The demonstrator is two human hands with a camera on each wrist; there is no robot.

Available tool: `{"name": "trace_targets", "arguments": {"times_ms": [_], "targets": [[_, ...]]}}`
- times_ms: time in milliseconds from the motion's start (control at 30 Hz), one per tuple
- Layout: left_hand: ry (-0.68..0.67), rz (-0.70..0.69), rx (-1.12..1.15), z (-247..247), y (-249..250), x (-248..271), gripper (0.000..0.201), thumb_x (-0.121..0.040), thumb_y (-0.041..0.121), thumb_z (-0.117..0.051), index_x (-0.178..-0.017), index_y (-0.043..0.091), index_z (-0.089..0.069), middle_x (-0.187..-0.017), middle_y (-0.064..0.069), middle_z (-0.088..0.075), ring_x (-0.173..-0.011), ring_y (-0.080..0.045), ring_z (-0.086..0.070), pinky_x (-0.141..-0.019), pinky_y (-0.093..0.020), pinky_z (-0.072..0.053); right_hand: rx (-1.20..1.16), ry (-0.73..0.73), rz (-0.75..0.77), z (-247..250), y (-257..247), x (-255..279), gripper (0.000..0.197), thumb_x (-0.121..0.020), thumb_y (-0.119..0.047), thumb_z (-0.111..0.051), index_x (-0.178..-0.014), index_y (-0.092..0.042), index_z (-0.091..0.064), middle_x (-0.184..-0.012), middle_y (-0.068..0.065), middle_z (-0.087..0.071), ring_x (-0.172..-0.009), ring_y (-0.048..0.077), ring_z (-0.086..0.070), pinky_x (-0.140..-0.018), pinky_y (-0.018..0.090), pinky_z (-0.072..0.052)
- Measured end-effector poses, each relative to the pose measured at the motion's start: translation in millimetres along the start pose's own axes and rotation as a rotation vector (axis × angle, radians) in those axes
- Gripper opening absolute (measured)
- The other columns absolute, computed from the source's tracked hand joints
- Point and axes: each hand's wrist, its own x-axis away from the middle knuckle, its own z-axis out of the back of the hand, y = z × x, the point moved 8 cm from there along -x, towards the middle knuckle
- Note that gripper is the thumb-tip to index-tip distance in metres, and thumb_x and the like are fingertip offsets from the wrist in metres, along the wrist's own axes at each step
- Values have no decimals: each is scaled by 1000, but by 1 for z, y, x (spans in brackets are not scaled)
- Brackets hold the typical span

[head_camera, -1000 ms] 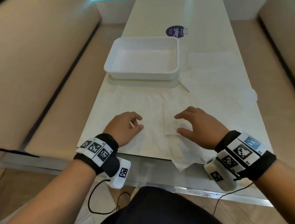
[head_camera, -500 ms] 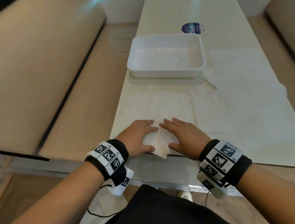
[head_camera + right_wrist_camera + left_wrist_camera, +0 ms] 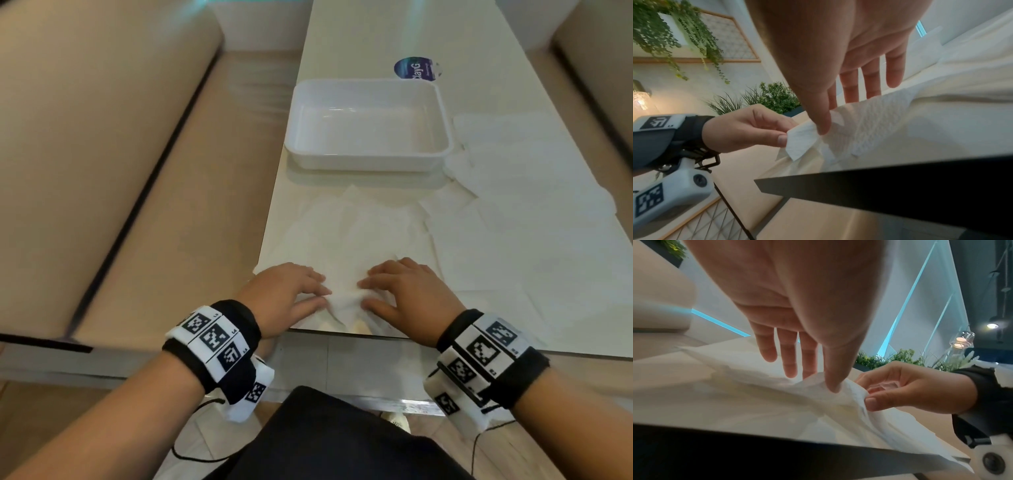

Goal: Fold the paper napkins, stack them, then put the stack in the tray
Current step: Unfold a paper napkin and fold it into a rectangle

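**Both hands pinched one napkin at the near table edge**

While the tray point(image 3: 368, 161) sat bare on the table point(image 3: 342, 51) just beyond the work area, both hands met over a single napkin point(image 3: 344, 303) at the near edge. The napkin was white, thin and embossed with a fine dimpled texture; it was bunched and creased between the hands, and one corner hung past the table edge. The left hand point(image 3: 286, 294) pinched it between thumb and forefinger, other fingers spread loosely above the sheet. The right hand point(image 3: 406, 293) pinched the same raised fold from the other side, thumb tip pressed to the paper. More napkins point(image 3: 520, 219) lay flat and overlapping to the right of the tray, well apart from the one being held. A round blue sticker point(image 3: 416, 68) showed on the table behind the tray.

Compared with half a second earlier: the hands then lay flatter on the sheet with fingertips nearly touching; here they stood slightly apart with the paper gathered up between them. The tray and the spread napkins kept the same arrangement on the table.
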Motion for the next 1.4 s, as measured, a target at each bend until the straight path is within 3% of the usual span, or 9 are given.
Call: {"name": "trace_targets", "arguments": {"times_ms": [133, 400, 600, 733, 867, 967, 1133, 1233, 1400], "targets": [[21, 51, 150, 6, -9, 4, 35, -96, 44, -49, -124, 29, -64, -133, 11, -59, -125, -4, -47, -105, -20, -33, -37, -78, 36, 0, -3, 0, 75, -74, -74, -52, -140, -40, -39, -143, -13, -44, -131, 12, -38, -109, 31, -24], [128, 108, 348, 8, -15, 6, 25, -100, 37, -44, -98, 24, -65, -90, 11, -67, -84, -1, -58, -76, -18, -43, -74, -101, 103, 10, -5, 0, 75, -70, -68, -66, -136, -39, -45, -132, -15, -52, -121, 10, -44, -105, 26, -27], [164, 152, 441, 10, -20, 8, 32, -97, 45, -42, -94, 22, -64, -87, 1, -68, -82, -12, -59, -78, -26, -45, -208, 38, 124, 33, -4, -14, 26, -92, -40, -56, -108, -23, -67, -110, -7, -66, -101, 14, -58, -93, 35, -45], [135, 170, 490, 11, -15, 13, 41, -81, 59, -54, -107, 30, -67, -105, 18, -67, -100, 7, -58, -86, -9, -40, -251, 60, 122, 52, -10, -30, 20, -95, -32, -52, -103, -22, -67, -98, -6, -69, -92, 14, -61, -81, 28, -45], [185, 168, 281, 15, -20, 11, 31, -83, 42, -72, -107, 24, -67, -100, 19, -61, -96, -1, -53, -87, -18, -39, -268, 102, 130, 70, -20, -48, 16, -93, -33, -57, -98, -23, -67, -92, -7, -68, -86, 14, -61, -79, 30, -46], [251, 156, 200, 19, -24, 12, 18, -88, 44, -64, -84, 27, -60, -83, 16, -54, -84, -8, -50, -81, -29, -43, -274, 136, 123, 80, -22, -63, 18, -88, -37, -63, -96, -21, -68, -91, -5, -68, -88, 16, -61, -80, 33, -47], [329, 135, 229, 26, -25, 20, 31, -88, 49, -57, -64, 39, -40, -66, 14, -47, -71, 0, -46, -64, -15, -32, -60, 396, 198, 100, -37, -72, 48, -77, -44, -73, -118, -23, -59, -114, -4, -60, -112, 21, -48, -99, 36, -34], [364, 135, 315, 31, -26, 24, 35, -92, 46, -56, -67, 22, -48, -66, 6, -49, -67, -9, -45, -63, -22, -36, -48, 580, 270, 109, -51, -55, 40, -73, -37, -76, -106, -20, -60, -105, -5, -57, -102, 20, -46, -89, 32, -36], [411, 141, 533, 38, -30, 29, 59, -86, 58, -51, -83, -1, -55, -77, -22, -57, -71, -31, -51, -60, -34, -41, -65, 108, 344, 53, -59, -53, 62, -71, -44, -76, -126, -27, -52, -123, -8, -56, -111, 13, -46, -97, 35, -41]]}}
